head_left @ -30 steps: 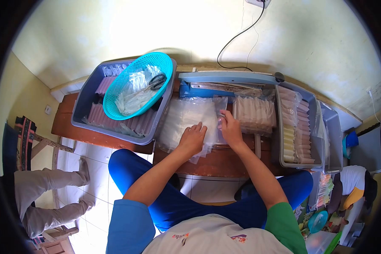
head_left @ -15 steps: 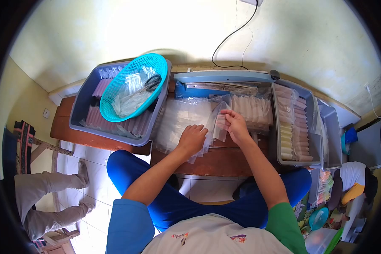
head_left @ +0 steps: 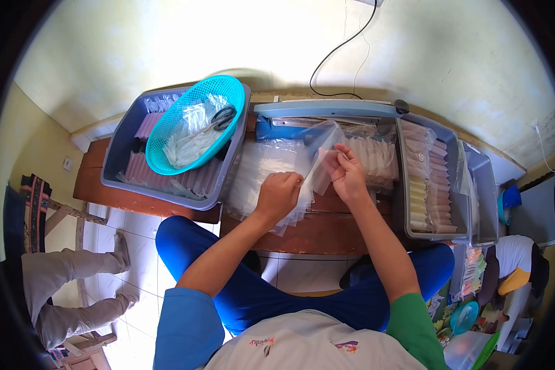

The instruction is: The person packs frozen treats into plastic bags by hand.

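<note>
A clear plastic bag (head_left: 322, 161) stands raised over the table, spread between my two hands. My left hand (head_left: 279, 196) is closed, its thumb and forefinger pinching the bag's near edge. My right hand (head_left: 350, 179) grips the bag's right side, and some of its fingers show through the film. Under and beside my left hand lies a spread pile of flat clear plastic bags (head_left: 265, 163). Beyond my right hand rests a large clear bag of pale tube-shaped packs (head_left: 373, 154).
At left, a grey tub (head_left: 111, 161) of pink packs carries a turquoise basket (head_left: 155, 139) with plastic and scissors (head_left: 223, 118). A blue sealer-like device (head_left: 327, 111) stands behind. Grey tubs (head_left: 435, 236) flank the right. Another person's legs (head_left: 74, 271) show left; a person (head_left: 515, 265) bends at right.
The bag has been lifted higher and opened out more, its top now rising toward the device. My right hand has turned and its fingers now show behind the film.
</note>
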### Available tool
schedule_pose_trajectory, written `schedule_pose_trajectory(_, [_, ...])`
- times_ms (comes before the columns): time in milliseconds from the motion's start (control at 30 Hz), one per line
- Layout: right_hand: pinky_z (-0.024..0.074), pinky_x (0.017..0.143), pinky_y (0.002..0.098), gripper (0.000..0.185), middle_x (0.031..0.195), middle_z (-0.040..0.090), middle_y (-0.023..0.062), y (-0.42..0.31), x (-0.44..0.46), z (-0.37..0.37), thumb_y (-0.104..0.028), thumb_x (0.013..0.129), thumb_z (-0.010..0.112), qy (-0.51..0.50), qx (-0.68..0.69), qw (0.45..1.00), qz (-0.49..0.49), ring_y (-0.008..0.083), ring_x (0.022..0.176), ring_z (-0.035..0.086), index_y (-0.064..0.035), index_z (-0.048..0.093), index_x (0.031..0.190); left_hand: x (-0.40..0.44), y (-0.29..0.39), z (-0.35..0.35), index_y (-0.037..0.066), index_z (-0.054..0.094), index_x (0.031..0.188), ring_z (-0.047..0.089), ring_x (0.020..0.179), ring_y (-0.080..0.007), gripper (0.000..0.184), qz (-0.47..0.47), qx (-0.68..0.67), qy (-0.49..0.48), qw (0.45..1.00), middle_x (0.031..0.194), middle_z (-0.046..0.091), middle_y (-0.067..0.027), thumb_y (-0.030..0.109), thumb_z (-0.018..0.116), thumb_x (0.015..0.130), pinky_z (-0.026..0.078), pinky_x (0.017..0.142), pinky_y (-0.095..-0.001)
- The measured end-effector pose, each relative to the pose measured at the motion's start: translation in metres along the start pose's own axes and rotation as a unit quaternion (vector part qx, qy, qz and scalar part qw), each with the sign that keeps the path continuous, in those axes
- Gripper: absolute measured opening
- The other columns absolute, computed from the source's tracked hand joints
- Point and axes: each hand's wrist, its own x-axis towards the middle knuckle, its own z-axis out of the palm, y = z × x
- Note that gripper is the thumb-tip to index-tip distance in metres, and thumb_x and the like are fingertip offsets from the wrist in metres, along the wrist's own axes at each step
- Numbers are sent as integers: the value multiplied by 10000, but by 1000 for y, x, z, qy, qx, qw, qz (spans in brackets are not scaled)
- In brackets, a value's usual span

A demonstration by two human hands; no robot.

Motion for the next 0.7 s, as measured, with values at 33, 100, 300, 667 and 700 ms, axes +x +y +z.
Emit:
schedule_pose_trajectory(33, [512,988,428,201,1080,627,140,-2,1,-4,-53,1020,419,-30,35,999,-10,245,1039,636,-5,545,1169,3,4,-7,42,634,881,641,818,-322,103,28,-9,66,997,843,670,-110,91,659,795,478,780,-411])
schedule_pose_trajectory(100, [502,1003,433,210,1084,627,143,-3,1,-7,-48,1020,416,-59,69,996,-20,246,1037,637,-5,546,1179,6,9,-17,51,624,865,638,809,-311,86,53,19,69,996,835,663,-111,83,656,793,476,772,-409])
schedule_pose_trajectory(300, [568,852,373,284,1122,621,140,17,-22,-14,-86,991,521,41,-293,949,106,208,976,653,26,539,1250,-13,2,-14,80,600,817,627,786,-288,86,41,127,-64,989,806,644,-92,19,630,764,464,736,-410])
schedule_pose_trajectory(667, [554,751,370,237,943,703,231,44,-43,-41,19,854,583,19,-583,806,-100,315,820,720,38,660,1078,-26,-9,9,93,684,810,679,821,-301,71,-16,215,-308,927,807,692,-117,80,627,769,496,739,-429])
schedule_pose_trajectory(700, [554,751,370,237,943,703,231,45,-44,-42,19,854,583,22,-582,807,-98,315,820,720,38,660,1078,-26,-10,11,99,702,794,683,806,-298,63,-19,210,-305,929,801,697,-120,115,643,781,499,731,-427])
